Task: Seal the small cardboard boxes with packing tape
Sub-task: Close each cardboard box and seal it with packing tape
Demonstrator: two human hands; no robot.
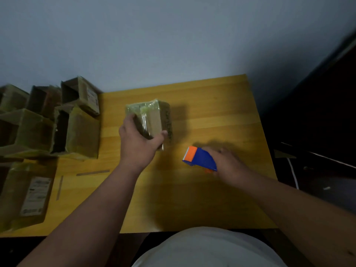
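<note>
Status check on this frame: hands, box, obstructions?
Left hand grips small tape-wrapped cardboard box. Right hand holds blue-and-orange tape dispenser, apart from box. Nothing between them.

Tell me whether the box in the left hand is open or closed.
Closed: the box gripped by the left hand has its flaps down under shiny clear tape.

Home packing corner; wooden table (192,199); stacked cardboard boxes (77,130); plain wall (154,35).

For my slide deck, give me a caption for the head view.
Left hand grips a taped cardboard box while right hand holds the blue-and-orange tape dispenser.
</note>
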